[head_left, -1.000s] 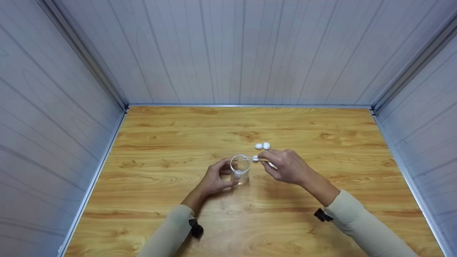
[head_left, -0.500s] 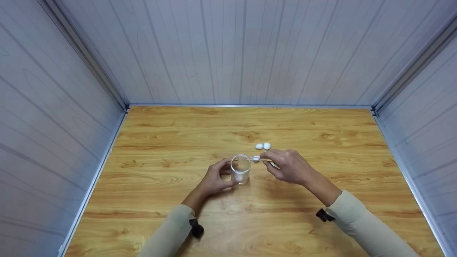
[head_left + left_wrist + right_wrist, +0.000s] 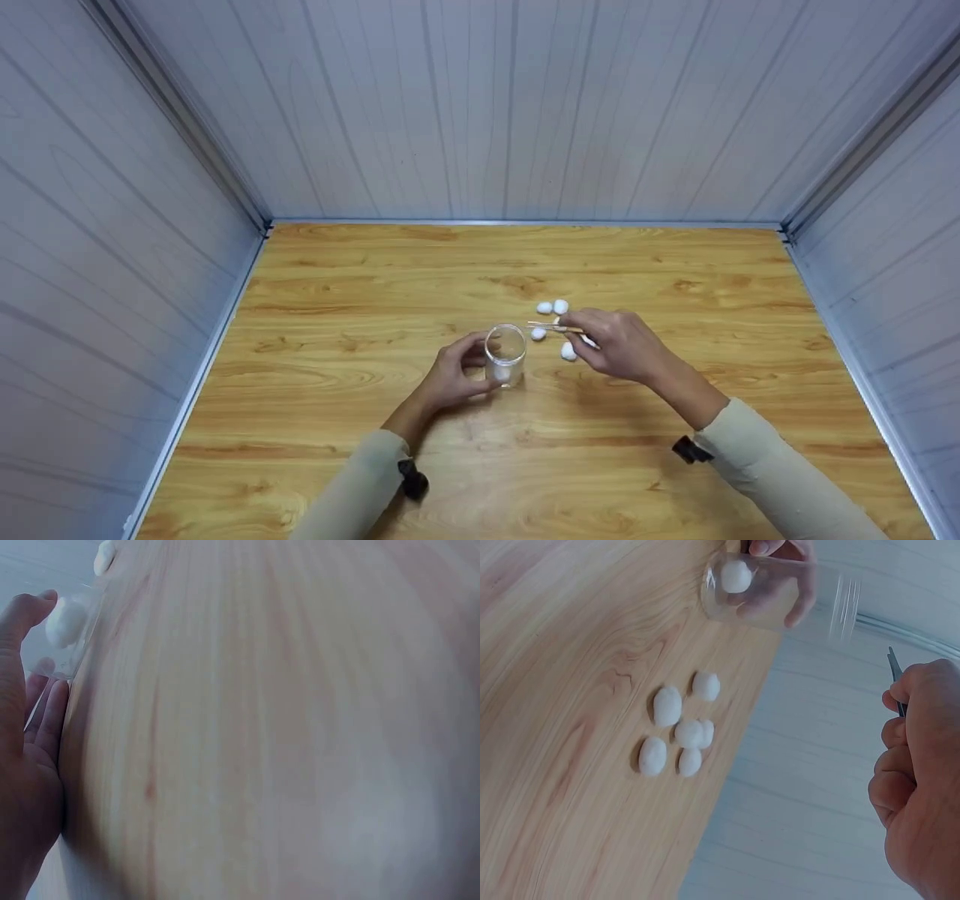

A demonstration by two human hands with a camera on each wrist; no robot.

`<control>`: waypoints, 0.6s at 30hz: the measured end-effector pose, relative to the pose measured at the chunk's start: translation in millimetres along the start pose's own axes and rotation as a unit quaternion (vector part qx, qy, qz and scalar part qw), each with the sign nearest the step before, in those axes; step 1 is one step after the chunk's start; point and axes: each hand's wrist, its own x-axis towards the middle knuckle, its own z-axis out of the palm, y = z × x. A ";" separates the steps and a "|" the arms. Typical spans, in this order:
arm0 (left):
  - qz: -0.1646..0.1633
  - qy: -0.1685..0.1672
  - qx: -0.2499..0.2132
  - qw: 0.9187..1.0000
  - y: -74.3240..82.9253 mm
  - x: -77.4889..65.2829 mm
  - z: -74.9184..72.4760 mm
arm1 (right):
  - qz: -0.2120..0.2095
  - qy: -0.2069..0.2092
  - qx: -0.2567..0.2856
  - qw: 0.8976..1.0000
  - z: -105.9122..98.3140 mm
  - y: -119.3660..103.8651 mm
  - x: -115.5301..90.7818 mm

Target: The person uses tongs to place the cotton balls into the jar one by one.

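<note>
My left hand (image 3: 454,375) holds a clear jar (image 3: 505,366) upright on the wooden table, thumb on the near side and fingers round the far side. One white cotton ball (image 3: 736,576) lies at the jar's bottom; the left wrist view also shows this cotton ball (image 3: 67,621) through the wall. To the right of the jar mouth, my right hand (image 3: 619,349) pinches a pair of tweezers (image 3: 895,667). Their tips point left toward the rim, slightly apart, with nothing between them. Below the tweezers, several loose cotton balls (image 3: 667,706) rest on the table, partly hidden by the right hand in the head view.
The wood-grain tabletop (image 3: 337,300) stretches out on all sides of the hands. Pale panel walls (image 3: 480,112) enclose it at the back, left and right. Both sleeves (image 3: 765,457) carry a small black device at the wrist.
A cotton ball now shows low in the jar. The tweezers have drawn back from over the jar mouth, and my right hand has shifted slightly right. My left hand stays still.
</note>
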 end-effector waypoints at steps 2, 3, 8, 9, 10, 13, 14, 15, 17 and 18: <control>0.000 0.001 0.000 1.000 -0.5 0.0 -0.2 | 0.004 -0.002 -0.001 1.000 -1.0 0.9 -0.1; -0.001 0.002 0.001 1.000 -0.8 0.0 -0.4 | 0.006 -0.004 -0.003 1.000 -1.6 1.4 -0.1; -0.007 0.004 0.000 1.000 0.2 -0.3 -0.3 | 0.018 -0.007 -0.011 1.000 -1.8 6.0 -0.5; -0.007 0.003 -0.001 1.000 0.6 -0.4 -0.2 | 0.021 -0.008 -0.012 1.000 -1.6 7.4 -1.0; -0.007 0.003 -0.003 1.000 1.1 -0.6 -0.2 | 0.025 -0.008 -0.013 1.000 -1.4 8.8 -1.5; -0.004 0.002 -0.008 1.000 1.8 -0.7 -0.3 | 0.038 -0.010 -0.015 0.999 -0.7 13.6 -3.6; -0.004 0.001 -0.009 1.000 1.9 -0.7 -0.4 | 0.043 -0.011 -0.015 0.999 -0.5 15.4 -4.5; -0.003 0.001 -0.011 1.000 1.9 -0.8 -0.4 | 0.048 -0.013 -0.016 0.999 -0.3 17.3 -5.4; -0.004 0.001 -0.011 1.000 1.6 -1.0 -0.5 | 0.058 -0.016 -0.017 0.998 -0.1 20.6 -7.0; -0.005 0.001 -0.010 1.000 1.3 -1.3 -0.5 | 0.062 -0.020 -0.017 0.998 0.0 22.1 -7.8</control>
